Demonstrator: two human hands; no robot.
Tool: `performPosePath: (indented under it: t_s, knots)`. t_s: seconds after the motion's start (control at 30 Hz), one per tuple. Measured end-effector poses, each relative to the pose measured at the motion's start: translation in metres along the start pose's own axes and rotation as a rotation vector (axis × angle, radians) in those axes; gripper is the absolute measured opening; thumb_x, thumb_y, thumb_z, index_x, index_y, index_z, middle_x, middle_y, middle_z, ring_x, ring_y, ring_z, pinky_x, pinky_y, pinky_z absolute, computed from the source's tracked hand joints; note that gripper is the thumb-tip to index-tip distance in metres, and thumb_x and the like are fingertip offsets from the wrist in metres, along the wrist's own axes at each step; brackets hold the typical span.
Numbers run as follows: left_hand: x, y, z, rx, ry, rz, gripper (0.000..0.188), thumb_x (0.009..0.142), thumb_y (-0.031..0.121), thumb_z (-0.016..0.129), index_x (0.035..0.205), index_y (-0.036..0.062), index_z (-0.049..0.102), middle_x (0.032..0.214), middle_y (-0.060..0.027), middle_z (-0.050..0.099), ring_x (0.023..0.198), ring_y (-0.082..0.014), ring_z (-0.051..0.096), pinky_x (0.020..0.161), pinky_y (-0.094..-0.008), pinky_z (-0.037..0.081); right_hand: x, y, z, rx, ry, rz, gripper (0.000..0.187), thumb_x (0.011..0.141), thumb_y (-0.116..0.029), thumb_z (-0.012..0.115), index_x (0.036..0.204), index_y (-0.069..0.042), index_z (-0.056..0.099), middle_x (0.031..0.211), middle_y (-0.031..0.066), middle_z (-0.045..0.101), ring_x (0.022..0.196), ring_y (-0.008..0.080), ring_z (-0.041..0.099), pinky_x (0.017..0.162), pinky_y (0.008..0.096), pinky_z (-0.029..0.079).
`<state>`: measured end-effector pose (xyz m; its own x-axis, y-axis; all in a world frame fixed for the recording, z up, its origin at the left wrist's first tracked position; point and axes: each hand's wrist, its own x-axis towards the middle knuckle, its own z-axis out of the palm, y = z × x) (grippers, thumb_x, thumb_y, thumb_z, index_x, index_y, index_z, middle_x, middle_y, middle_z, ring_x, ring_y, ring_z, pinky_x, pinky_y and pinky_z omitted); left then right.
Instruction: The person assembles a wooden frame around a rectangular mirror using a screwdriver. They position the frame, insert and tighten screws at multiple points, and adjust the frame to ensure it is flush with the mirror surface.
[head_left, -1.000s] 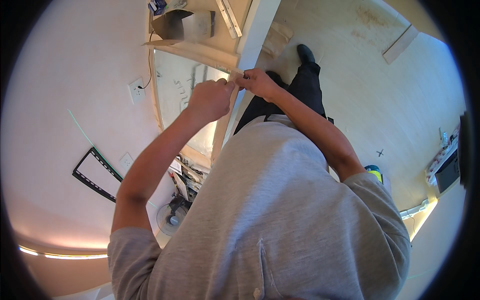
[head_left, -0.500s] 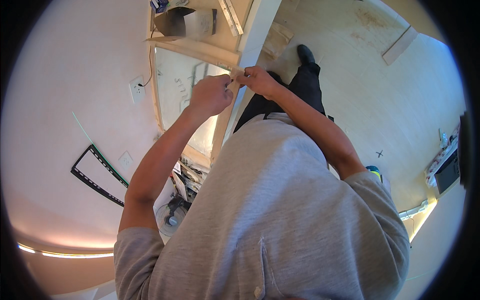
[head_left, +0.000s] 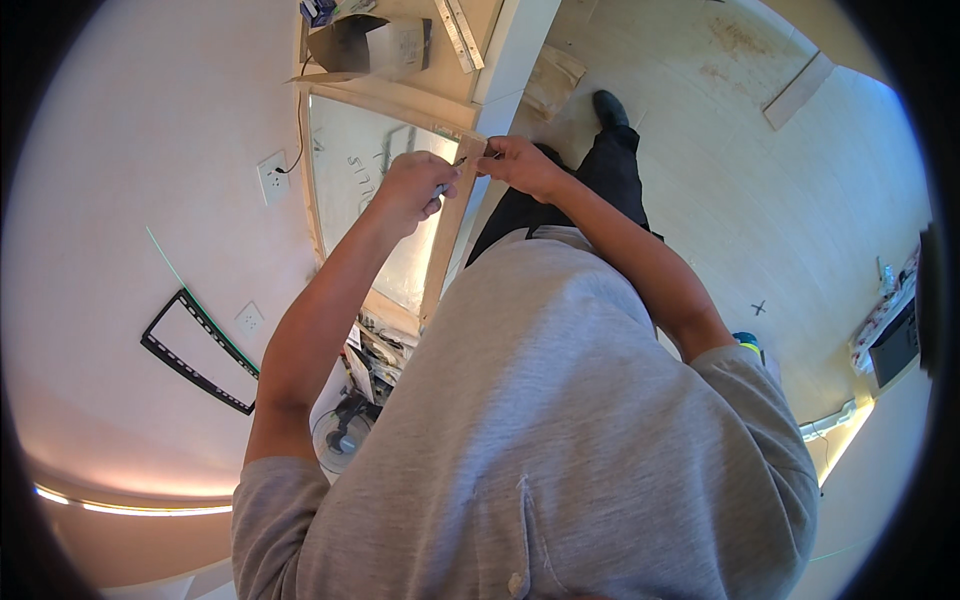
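My left hand [head_left: 412, 190] is closed around a slim pen-like tool [head_left: 440, 188], whose dark tip points toward a wooden frame [head_left: 455, 205]. Its exact kind is too small to tell. My right hand [head_left: 522, 165] is at the frame's right outer edge near the far corner, fingers pinched together. Something small and dark shows between those fingers, but I cannot make out what it is. Inside the frame lies a pale, shiny panel [head_left: 345, 165] with dark marks and a bent outline, partly behind my left hand.
Beyond the frame, an open dark-and-grey box [head_left: 385, 45] and metal strips [head_left: 460, 35] rest on a wooden surface. A wall outlet [head_left: 273, 178] with a cord and a black slotted bracket [head_left: 195, 345] are on the left wall. A small fan [head_left: 343, 435] stands by my left elbow.
My left hand has drawn back slightly from the frame's corner and turned, so the slim tool now shows. My right hand has stayed nearly in place.
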<state>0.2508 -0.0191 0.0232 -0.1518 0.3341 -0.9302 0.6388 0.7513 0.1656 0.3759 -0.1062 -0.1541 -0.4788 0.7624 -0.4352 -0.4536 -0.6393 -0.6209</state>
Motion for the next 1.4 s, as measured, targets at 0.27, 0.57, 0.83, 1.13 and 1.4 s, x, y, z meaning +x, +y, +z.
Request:
performPosePath:
  t_s: [0.27,0.57,0.83,1.13,1.4]
  knots:
    - [-0.005,0.0,0.012,1.238,0.187,0.605,0.026,0.079,0.014,0.067,0.103,0.0025,0.067,0.082,-0.0147,0.07,0.077,-0.0298,0.07,0.067,-0.0435,0.054,-0.001,0.0,0.002,-0.023,0.03,-0.036,0.021,0.093,-0.018,0.069,0.095,0.003,0.07,0.084,0.0015,0.066,0.079,0.009,0.058,0.074,0.0264,0.047]
    - [-0.006,0.0,0.005,0.57,0.109,0.382,0.029,0.082,0.016,0.071,0.106,0.0026,0.063,0.077,-0.0112,0.067,0.06,-0.0224,0.063,0.054,-0.0357,0.048,0.002,0.003,0.002,-0.017,0.057,-0.035,0.022,0.088,-0.017,0.069,0.095,0.004,0.07,0.083,0.0041,0.067,0.078,0.0115,0.059,0.072,0.0288,0.048]
    - [0.009,0.0,0.007,0.318,0.065,0.157,0.017,0.077,0.008,0.067,0.09,-0.0013,0.066,0.077,-0.0141,0.067,0.054,-0.0199,0.059,0.048,-0.0329,0.044,0.006,-0.001,0.003,0.009,0.049,0.024,0.021,0.086,-0.015,0.069,0.094,0.004,0.071,0.083,0.0065,0.069,0.078,0.0136,0.062,0.073,0.0291,0.049]
    - [-0.017,0.017,0.019,1.593,0.066,0.603,0.032,0.08,0.013,0.065,0.111,0.0058,0.066,0.09,-0.0149,0.069,0.085,-0.0316,0.07,0.074,-0.0452,0.057,0.008,-0.004,0.0,-0.103,0.019,0.03,0.023,0.09,-0.016,0.067,0.1,0.004,0.07,0.087,0.0059,0.069,0.083,0.0144,0.062,0.08,0.0294,0.048]
    - [-0.039,0.007,0.004,1.163,0.226,0.518,0.033,0.084,0.016,0.067,0.114,0.0023,0.062,0.095,-0.0152,0.071,0.086,-0.0283,0.07,0.075,-0.0405,0.055,0.0,-0.016,0.005,-0.029,0.101,0.118,0.027,0.086,-0.02,0.07,0.093,0.005,0.07,0.086,0.0087,0.069,0.08,0.0163,0.063,0.076,0.0297,0.049]
